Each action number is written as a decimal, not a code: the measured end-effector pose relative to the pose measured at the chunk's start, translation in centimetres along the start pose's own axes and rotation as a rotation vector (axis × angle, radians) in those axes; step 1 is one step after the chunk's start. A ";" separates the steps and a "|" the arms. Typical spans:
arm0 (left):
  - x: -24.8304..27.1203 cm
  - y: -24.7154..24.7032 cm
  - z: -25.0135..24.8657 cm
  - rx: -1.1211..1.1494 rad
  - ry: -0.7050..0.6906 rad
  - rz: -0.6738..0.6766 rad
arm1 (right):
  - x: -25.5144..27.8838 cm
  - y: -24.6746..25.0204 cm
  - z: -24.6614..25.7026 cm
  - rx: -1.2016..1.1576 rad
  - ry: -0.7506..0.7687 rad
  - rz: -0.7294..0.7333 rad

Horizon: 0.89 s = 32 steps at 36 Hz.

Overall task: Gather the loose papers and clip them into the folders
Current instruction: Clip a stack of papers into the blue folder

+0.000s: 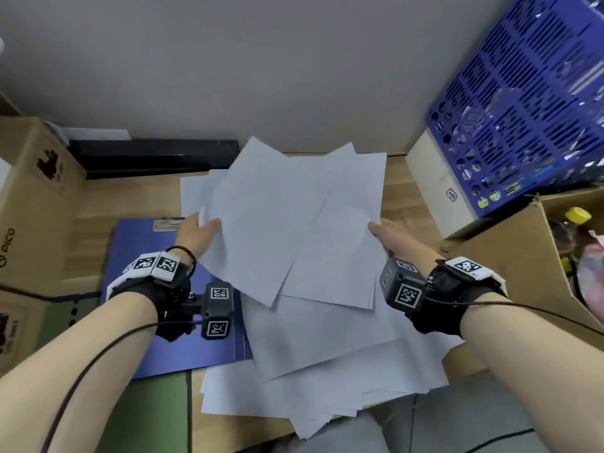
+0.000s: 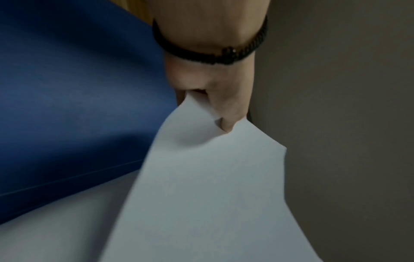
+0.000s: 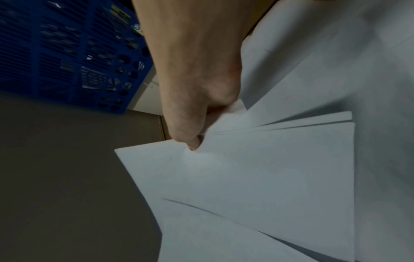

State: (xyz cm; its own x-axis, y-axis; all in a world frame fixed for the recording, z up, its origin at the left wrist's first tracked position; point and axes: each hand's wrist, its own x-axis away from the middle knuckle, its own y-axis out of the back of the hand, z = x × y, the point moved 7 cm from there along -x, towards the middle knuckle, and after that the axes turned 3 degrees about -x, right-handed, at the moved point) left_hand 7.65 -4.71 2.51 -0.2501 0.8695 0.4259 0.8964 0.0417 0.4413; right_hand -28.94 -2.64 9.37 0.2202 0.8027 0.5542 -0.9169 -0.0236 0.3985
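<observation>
A fanned bunch of white sheets (image 1: pixel 294 223) is lifted above the desk between both hands. My left hand (image 1: pixel 199 228) pinches its left edge, thumb on top, as the left wrist view shows at the sheets (image 2: pixel 201 177) under my left hand (image 2: pixel 215 113). My right hand (image 1: pixel 384 232) pinches the right edge; in the right wrist view my right hand (image 3: pixel 195 124) holds several splayed sheets (image 3: pixel 268 177). More loose papers (image 1: pixel 327 371) lie scattered beneath. A blue clip folder (image 1: pixel 183 351) lies at the left, its metal clip (image 1: pixel 168 223) at the far end.
Cardboard boxes (image 1: pixel 29 207) stand at the left. A blue perforated crate (image 1: pixel 529 103) sits on a white box (image 1: pixel 438 188) at the back right. An open cardboard box (image 1: pixel 536 256) with bottles is at the right. A grey wall (image 1: pixel 228 60) is behind the wooden desk (image 1: pixel 108 204).
</observation>
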 end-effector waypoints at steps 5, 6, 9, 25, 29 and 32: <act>0.0 -0.8 2.7 0.100 0.224 0.018 | 0.1 -1.0 -2.0 0.010 -0.071 0.039; 0.2 -1.2 3.0 0.090 0.245 0.030 | -0.1 -1.5 -2.6 -0.016 -0.085 0.049; 1.0 -3.0 3.7 0.034 0.250 0.144 | -0.5 -2.9 -4.5 -0.092 -0.143 0.080; 2.5 -9.8 5.1 -0.397 -0.024 0.299 | -1.2 -7.2 -12.8 -0.065 -0.231 0.225; 2.3 -9.7 4.9 -0.369 -0.025 0.263 | -1.5 -7.3 -13.0 -0.112 -0.179 0.172; 1.8 -9.6 4.9 -0.296 0.003 0.228 | -1.4 -6.6 -12.7 -0.088 -0.151 0.162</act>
State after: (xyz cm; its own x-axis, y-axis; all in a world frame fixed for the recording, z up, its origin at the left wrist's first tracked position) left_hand 0.38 -1.16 -4.87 -0.0578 0.8386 0.5417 0.7845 -0.2975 0.5442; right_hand -27.44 3.96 -3.26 0.1087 0.6941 0.7116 -0.9684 -0.0877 0.2335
